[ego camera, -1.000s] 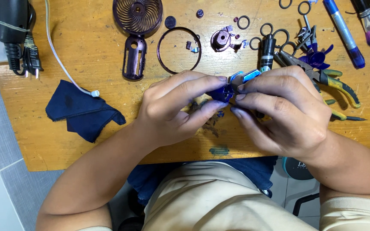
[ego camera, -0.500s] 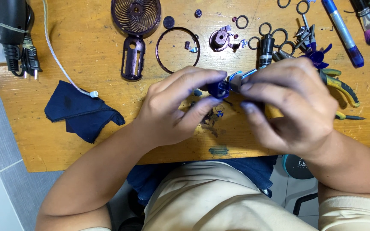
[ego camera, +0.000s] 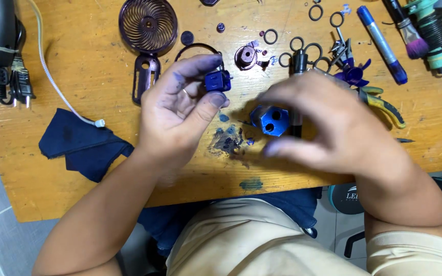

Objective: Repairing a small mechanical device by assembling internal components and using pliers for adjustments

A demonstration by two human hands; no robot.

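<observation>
My left hand [ego camera: 182, 110] pinches a small blue plastic block [ego camera: 217, 81] between thumb and fingers, held above the wooden table [ego camera: 78, 61]. My right hand [ego camera: 328, 125] is blurred, fingers spread, hovering just right of a blue hexagonal part [ego camera: 270, 120] that lies on the table with two holes in its face. The right hand holds nothing that I can see. Blue paint smears [ego camera: 228, 140] mark the wood below the parts.
A purple fan grille [ego camera: 148, 24], a dark ring, a small motor part [ego camera: 246, 56], several small rings, pliers [ego camera: 382, 105], a blue marker [ego camera: 382, 43] and a brush lie along the far side. A dark blue cloth [ego camera: 80, 145] lies left, a black plug and white cable far left.
My hands, pressed together on one blue piece, have pulled apart. The left lifted away with the small block; the hexagonal part now lies on the table and the right hand has opened.
</observation>
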